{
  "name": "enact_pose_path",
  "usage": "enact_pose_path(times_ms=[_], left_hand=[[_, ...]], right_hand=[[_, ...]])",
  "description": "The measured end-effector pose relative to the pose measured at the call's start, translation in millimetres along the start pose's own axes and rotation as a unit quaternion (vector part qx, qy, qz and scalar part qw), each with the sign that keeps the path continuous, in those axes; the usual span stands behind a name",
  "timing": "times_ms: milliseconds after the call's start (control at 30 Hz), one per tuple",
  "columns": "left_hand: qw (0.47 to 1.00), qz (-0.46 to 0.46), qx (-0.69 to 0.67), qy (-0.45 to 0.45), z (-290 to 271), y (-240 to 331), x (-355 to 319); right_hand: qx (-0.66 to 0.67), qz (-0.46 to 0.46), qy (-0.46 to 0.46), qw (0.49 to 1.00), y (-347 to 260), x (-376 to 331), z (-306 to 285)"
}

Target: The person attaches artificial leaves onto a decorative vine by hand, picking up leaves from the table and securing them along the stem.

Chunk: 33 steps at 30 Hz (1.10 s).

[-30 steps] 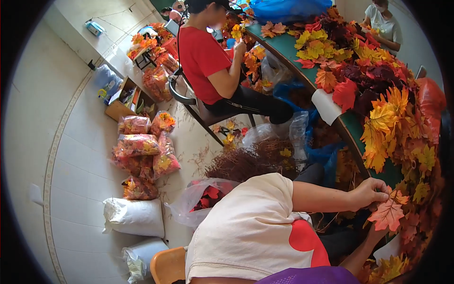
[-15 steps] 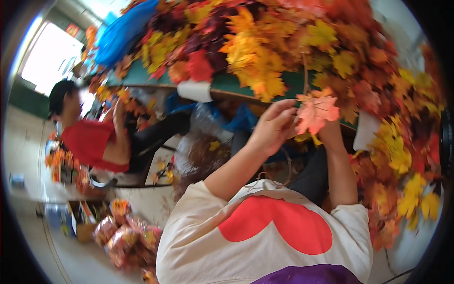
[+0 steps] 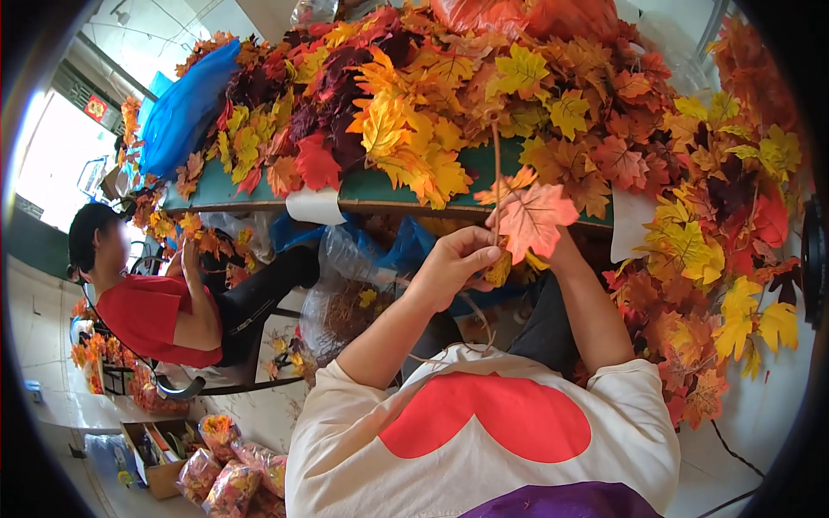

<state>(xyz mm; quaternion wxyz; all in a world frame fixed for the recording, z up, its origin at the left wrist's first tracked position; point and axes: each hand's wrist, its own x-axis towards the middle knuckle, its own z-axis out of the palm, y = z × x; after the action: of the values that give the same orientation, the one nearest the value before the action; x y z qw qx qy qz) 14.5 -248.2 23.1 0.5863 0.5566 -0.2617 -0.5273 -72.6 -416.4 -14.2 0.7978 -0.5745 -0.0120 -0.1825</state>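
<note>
In front of my lap my left hand (image 3: pixel 451 266) is closed, thumb and fingers pinching a leaf garland by its brown vine (image 3: pixel 496 168). A salmon-pink artificial maple leaf (image 3: pixel 537 223) hangs on it, with smaller orange and yellow leaves close by. Behind that pink leaf is my right hand (image 3: pixel 561 244); it is mostly hidden, but a bit of its fingers shows curled at the vine by the leaf's upper left edge. The vine rises upright toward the table, and a thin looped length (image 3: pixel 488 321) hangs below my left hand over my lap.
Artificial leaves (image 3: pixel 432 129) in red, orange, yellow and purple heap over the green table (image 3: pixel 484 164). More leaf strands (image 3: pixel 691 345) hang at my right. A person in a red shirt (image 3: pixel 155 315) sits at left, handling leaves. Filled plastic bags (image 3: pixel 231 488) and a cardboard box (image 3: pixel 164 479) stand on the floor.
My left hand has come down and left in the picture, its fingers now closer together on the vine. The pink leaf has shifted left as the whole view moved.
</note>
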Motion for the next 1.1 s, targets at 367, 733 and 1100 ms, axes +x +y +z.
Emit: enact_pose_path(times_ms=[367, 733, 1100], left_hand=[[0.991, -0.01, -0.116, 0.062, 9, -33, -12], [0.934, 0.075, -0.348, 0.032, 13, -31, 7], [0.919, 0.086, -0.373, 0.092, 28, -28, 24]], right_hand=[[-0.566, -0.317, 0.078, 0.757, -70, -27, 67], [-0.476, -0.164, 0.158, 0.849, -35, -13, -8], [-0.494, -0.093, 0.279, 0.818, -66, -20, -66]])
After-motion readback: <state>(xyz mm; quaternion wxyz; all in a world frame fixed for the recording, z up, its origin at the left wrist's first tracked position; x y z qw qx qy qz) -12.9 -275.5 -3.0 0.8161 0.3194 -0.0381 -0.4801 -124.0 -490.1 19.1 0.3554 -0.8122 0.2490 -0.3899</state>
